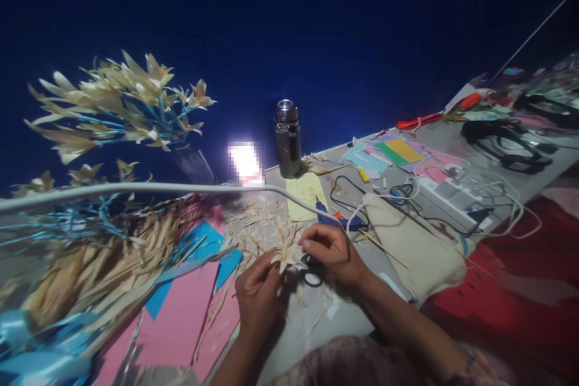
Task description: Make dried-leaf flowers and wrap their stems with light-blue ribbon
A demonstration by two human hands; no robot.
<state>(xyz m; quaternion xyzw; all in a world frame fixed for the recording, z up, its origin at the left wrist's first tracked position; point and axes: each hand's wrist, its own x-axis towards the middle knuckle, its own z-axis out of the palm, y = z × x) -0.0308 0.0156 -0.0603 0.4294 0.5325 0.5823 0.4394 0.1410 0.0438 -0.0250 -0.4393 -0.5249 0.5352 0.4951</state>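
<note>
A cream-coloured husk flower point(284, 252) with pointed petals is held over the table between my two hands. My left hand point(259, 282) is closed, pinching the flower low on its left side. My right hand point(329, 248) is at the flower's right edge with thumb and forefinger brought together; whether a petal is between them is too small to tell. Below my right hand lie black-handled scissors point(312, 276), partly hidden by it. Pale husk scraps point(260, 223) are scattered beyond the flower. A blue glue gun point(332, 216) rests just past my right hand.
Dried husks point(113, 265) and pink card point(176, 319) cover the left side. A vase of husk flowers point(192, 160) and a dark flask point(288, 142) stand at the back. White cable point(149, 188) crosses the view. A power strip point(452, 199) and beige cloth point(411, 247) lie right.
</note>
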